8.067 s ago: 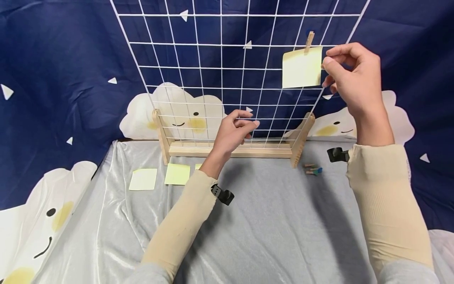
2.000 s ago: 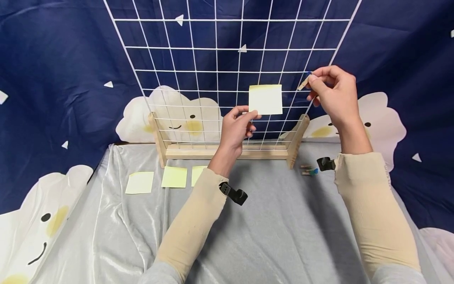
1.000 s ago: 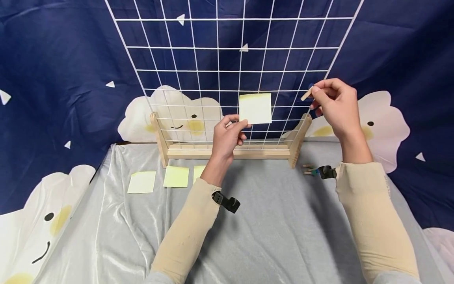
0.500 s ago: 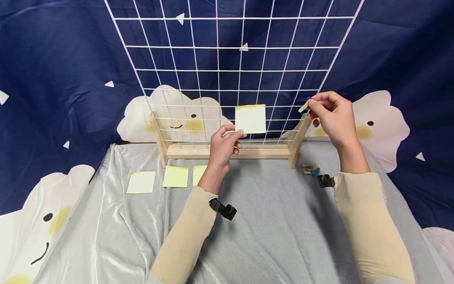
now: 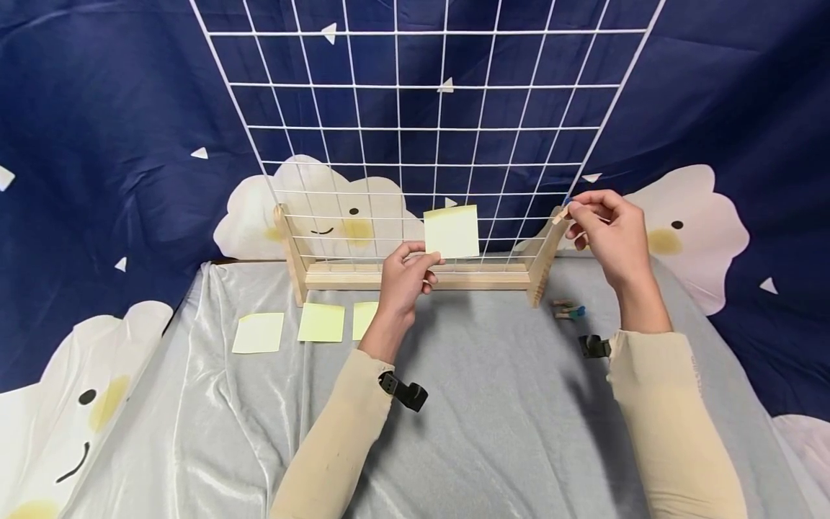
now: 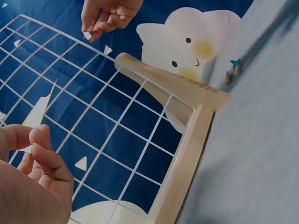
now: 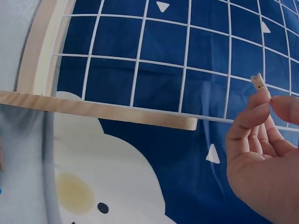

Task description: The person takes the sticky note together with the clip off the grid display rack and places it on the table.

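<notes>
My left hand [image 5: 403,282] pinches a pale yellow sticky note [image 5: 452,232] by its lower left corner, in front of the lower part of a white wire grid [image 5: 424,130]. In the left wrist view the note [image 6: 38,109] shows nearly edge-on, apart from the wires. On the right, my right hand [image 5: 614,234] pinches a small wooden clothespin [image 5: 560,214] between thumb and fingers, near the grid's right upright. The clothespin [image 7: 257,80] pokes past the fingertips in the right wrist view, its jaws pointing away from the hand.
The grid stands in a wooden base [image 5: 418,280]. On the grey cloth [image 5: 493,404] at left lie a pale note [image 5: 258,333], a yellow note [image 5: 321,323] and another note [image 5: 364,319] partly behind the left arm. Several small clothespins [image 5: 569,311] lie right of the base.
Earlier the note hung from a clothespin high on the grid. Now it is off, held in my left hand, with the clothespin in my right. Both hands have moved down.
</notes>
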Demonstrator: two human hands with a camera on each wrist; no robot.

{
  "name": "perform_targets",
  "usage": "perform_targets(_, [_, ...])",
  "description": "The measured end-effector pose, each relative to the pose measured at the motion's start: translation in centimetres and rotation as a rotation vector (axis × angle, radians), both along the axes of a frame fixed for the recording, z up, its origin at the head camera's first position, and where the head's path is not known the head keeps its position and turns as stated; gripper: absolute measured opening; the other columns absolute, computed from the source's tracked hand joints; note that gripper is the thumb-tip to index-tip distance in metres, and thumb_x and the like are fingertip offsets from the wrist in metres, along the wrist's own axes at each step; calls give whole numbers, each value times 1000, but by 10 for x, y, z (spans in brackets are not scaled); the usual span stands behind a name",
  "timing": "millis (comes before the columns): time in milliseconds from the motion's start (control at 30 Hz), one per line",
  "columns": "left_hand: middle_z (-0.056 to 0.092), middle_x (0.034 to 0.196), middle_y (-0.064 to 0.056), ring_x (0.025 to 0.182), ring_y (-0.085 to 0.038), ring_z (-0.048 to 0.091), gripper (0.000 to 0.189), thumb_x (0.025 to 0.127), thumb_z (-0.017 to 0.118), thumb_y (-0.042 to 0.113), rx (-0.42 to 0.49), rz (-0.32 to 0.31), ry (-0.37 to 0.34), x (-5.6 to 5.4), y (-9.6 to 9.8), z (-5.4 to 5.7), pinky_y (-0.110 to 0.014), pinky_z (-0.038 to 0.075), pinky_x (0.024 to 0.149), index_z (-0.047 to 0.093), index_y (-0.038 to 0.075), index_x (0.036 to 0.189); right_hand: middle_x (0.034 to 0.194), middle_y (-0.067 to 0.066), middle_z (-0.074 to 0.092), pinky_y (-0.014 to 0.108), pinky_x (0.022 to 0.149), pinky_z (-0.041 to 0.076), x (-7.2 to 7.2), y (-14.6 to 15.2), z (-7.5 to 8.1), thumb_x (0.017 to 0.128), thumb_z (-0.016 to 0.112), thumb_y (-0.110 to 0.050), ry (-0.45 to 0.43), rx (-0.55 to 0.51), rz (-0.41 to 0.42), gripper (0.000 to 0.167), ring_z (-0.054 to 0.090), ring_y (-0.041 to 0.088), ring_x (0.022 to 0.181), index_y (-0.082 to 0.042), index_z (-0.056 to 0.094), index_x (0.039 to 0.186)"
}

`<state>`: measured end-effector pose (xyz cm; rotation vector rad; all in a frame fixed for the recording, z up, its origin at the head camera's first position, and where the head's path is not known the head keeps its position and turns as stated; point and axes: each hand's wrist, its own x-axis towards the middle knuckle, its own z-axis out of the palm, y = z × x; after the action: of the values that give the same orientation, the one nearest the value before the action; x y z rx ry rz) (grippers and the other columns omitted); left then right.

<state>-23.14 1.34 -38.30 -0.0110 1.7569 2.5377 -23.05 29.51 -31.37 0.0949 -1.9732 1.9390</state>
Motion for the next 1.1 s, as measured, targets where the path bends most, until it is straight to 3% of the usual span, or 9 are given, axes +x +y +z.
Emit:
perform_targets(200, [72,79,-3,51,-7,52,15,92,68,0,-5,-9,-17,-1,-1,-7,-16,39,44,61,4,104,76,0,70,19,46,47,1,5,-9,96,66,-2,-27,-12,-8,4,62,9,54,-5,67,98])
perform_targets(533, [72,77,-2,50,-7,53,14,91,67,0,-28,-5,-33,1,-4,-18,-17,39,45,60,5,102,78,-1,68,19,47,46,4,11,-21,98,61,-3,-57,24,-49,20,62,9,56,-7,71,116])
perform_targets(667, [73,79,-5,50,-7,54,14,91,68,1,-42,-2,-41,2,-7,-27,-17,39,44,61,4,102,78,-1,66,18,47,45,6,14,-28,100,60,-6,-76,48,-60,18,62,8,57,-1,71,113])
perform_targets(867, [74,83,-11,49,-6,55,14,90,68,1,-44,6,-50,3,-11,-36,-17,39,43,61,3,103,80,-4,68,19,46,45,8,18,-36,101,60,-10,-115,74,-67,16,63,8,57,-4,70,113])
perform_targets(1100, [74,80,-7,49,-6,55,16,91,68,1,-80,5,-74,7,-16,-44,-17,40,43,59,4,104,80,-5,69,19,47,45,11,22,-44,101,60,-11,-142,107,-76,15,63,7,58,-6,68,113])
